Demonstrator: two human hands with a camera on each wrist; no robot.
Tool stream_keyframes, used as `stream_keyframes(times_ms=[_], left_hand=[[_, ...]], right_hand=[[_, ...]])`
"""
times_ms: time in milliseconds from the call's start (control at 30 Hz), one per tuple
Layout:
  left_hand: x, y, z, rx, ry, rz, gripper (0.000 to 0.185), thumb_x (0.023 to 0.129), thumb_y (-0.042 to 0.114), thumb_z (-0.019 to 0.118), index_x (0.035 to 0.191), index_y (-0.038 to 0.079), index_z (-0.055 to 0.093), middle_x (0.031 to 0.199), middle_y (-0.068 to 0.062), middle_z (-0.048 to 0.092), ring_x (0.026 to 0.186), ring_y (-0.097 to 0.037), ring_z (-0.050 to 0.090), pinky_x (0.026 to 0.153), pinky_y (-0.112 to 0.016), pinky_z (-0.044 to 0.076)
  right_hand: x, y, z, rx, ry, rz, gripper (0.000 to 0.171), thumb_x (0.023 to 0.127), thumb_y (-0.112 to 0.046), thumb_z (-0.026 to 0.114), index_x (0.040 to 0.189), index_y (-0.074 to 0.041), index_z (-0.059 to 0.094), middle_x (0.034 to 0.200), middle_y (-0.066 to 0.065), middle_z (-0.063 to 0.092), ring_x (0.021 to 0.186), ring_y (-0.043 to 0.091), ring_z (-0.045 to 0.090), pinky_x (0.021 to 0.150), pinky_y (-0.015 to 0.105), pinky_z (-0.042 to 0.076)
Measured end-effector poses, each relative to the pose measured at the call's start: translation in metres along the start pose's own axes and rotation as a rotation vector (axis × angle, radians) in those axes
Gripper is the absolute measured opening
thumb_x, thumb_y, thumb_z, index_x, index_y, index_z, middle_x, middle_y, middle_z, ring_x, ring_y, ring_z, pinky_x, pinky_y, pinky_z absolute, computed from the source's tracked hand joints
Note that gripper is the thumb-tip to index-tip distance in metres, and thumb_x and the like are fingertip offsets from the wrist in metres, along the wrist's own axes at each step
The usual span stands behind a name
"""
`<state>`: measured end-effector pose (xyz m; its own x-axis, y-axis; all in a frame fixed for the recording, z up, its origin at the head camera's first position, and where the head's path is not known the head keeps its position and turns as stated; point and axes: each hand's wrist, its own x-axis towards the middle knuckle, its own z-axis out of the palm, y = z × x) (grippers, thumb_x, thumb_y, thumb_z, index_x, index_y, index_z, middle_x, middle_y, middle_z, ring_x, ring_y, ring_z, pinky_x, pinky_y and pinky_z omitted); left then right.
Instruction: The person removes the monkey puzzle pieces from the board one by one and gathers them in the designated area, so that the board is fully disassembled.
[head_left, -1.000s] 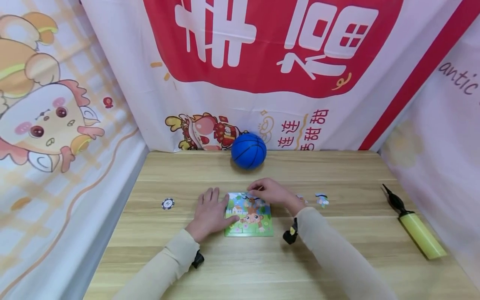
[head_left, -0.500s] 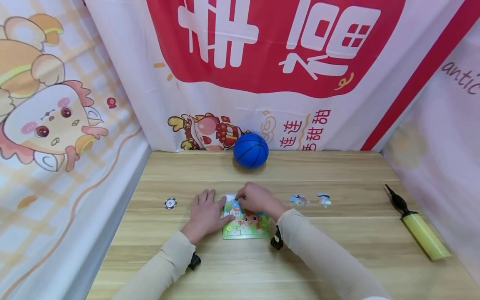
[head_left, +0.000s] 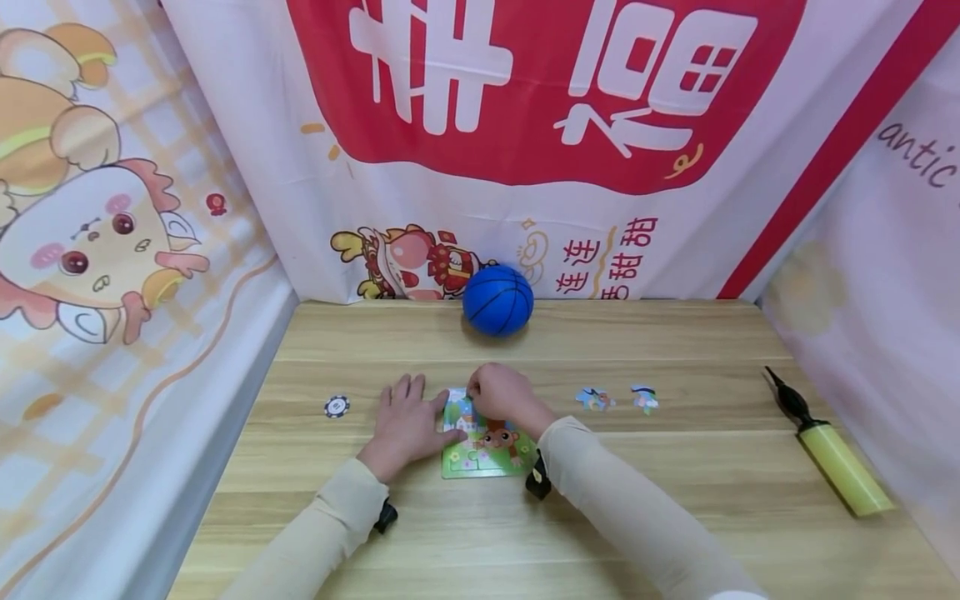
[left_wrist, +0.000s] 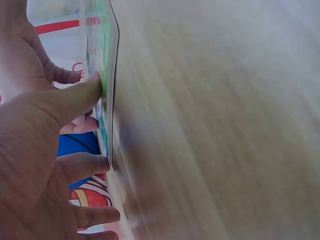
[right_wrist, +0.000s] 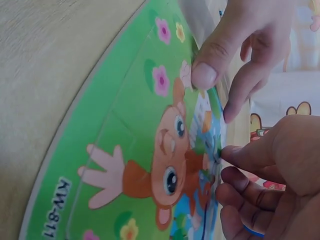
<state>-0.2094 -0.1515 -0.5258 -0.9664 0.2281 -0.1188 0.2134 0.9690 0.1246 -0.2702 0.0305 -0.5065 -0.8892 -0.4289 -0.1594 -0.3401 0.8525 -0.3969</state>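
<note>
A person in pale long sleeves (head_left: 307,533) bends both hands to a small jigsaw puzzle (head_left: 477,462) at the center of the frame, flat on a wood-grain table (head_left: 465,542). The left hand (head_left: 405,427), left of center, grasps nothing: its fingers are extended and spread, the thumb resting on the face of the board and the index fingertip meeting its edge. The right hand (head_left: 506,396) reaches over the board's upper part, fingers curled and thumb tip close to the index finger, their tips at the puzzle's surface; whether a piece is pinched between them cannot be told. A brown cartoon monkey (right_wrist: 172,150) fills the middle of the right wrist view, among pink and yellow flowers on green, with "KW-811" printed at lower left.

Two loose puzzle pieces, one blue and orange (head_left: 595,399) and one mostly pale blue (head_left: 644,399), lie side by side, apart, right of center. A black-and-white chip (head_left: 337,407) sits left of the left hand. A blue ball (head_left: 498,301) stands at upper center, near the table's far edge, before a red-and-white cloth (head_left: 547,179). At lower right, a yellow hand pump (head_left: 843,468) lies aslant, its black nozzle pointing toward the upper left.
</note>
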Motion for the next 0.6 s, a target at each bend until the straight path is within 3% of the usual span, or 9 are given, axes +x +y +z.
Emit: stream_keyframes(times_ms=[200, 433, 600], left_hand=[[0.0, -0.001, 0.001, -0.005, -0.002, 0.002, 0.087, 0.083, 0.078, 0.061, 0.15, 0.024, 0.053, 0.158, -0.025, 0.032, 0.145, -0.049, 0.02, 0.112, -0.071, 0.016], [0.001, -0.002, 0.001, 0.0, 0.007, 0.008, 0.088, 0.082, 0.079, 0.06, 0.15, 0.024, 0.053, 0.157, -0.025, 0.034, 0.145, -0.049, 0.022, 0.111, -0.071, 0.017], [0.003, -0.002, 0.001, 0.009, 0.008, 0.017, 0.089, 0.082, 0.081, 0.059, 0.15, 0.024, 0.053, 0.156, -0.024, 0.035, 0.144, -0.049, 0.023, 0.111, -0.071, 0.018]], right_hand=[[0.001, 0.006, 0.003, 0.074, -0.008, 0.004, 0.022, 0.096, -0.013, 0.061, 0.076, -0.018, 0.07, 0.075, -0.004, 0.061, 0.067, 0.014, 0.057, 0.066, 0.032, 0.047], [0.0, 0.015, 0.003, 0.259, -0.012, 0.026, 0.013, 0.099, -0.017, 0.062, 0.095, -0.012, 0.073, 0.081, -0.001, 0.065, 0.066, 0.016, 0.059, 0.062, 0.032, 0.05], [-0.003, 0.019, 0.002, 0.311, -0.005, 0.021, 0.014, 0.1, -0.018, 0.061, 0.099, -0.01, 0.073, 0.082, -0.001, 0.066, 0.067, 0.016, 0.061, 0.061, 0.031, 0.051]])
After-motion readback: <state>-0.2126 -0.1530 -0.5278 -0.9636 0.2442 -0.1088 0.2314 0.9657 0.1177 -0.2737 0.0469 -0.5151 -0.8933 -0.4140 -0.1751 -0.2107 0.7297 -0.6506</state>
